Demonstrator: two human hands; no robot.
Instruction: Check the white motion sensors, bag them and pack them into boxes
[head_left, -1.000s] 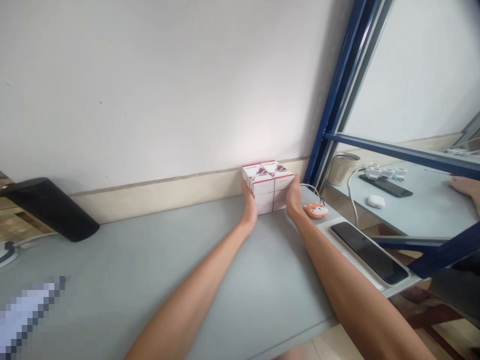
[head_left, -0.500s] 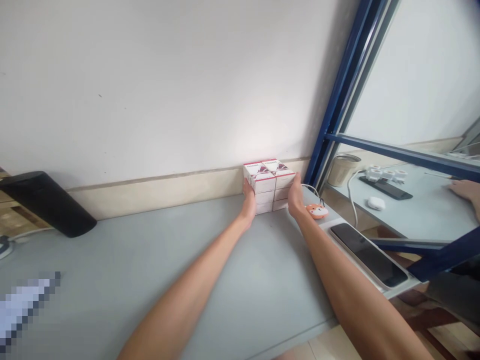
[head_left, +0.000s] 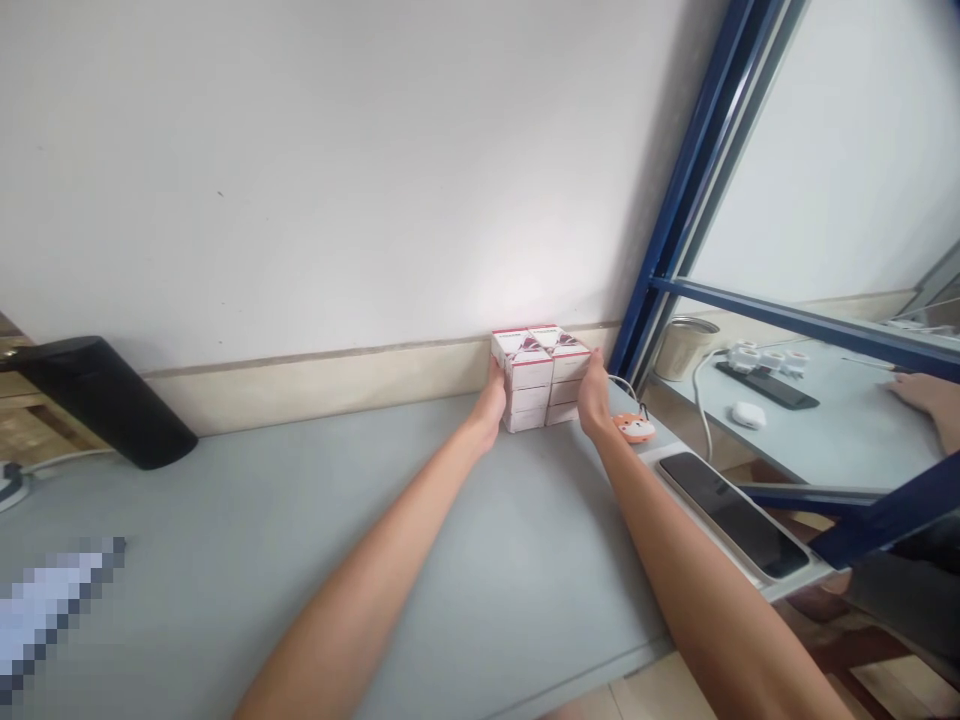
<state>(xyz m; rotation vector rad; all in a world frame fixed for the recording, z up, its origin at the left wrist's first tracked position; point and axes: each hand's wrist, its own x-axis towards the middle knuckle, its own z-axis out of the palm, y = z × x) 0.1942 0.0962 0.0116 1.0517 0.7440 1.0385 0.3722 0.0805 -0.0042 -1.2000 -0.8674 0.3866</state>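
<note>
Left hand (head_left: 495,398) and right hand (head_left: 592,396) stay pressed open-palmed on either side of the stacked boxes (head_left: 538,376), as before.

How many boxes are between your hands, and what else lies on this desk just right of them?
Boxes: 6 showing, pressed between left hand and right hand
Orange fox charm: 1
Phone: 1
Total: 8

Nothing readable from where I sit. The stacked boxes (head_left: 541,378) carry a red band and a dark triangle print, but any lettering on them is too small and blurred. No other legible marks.
</note>
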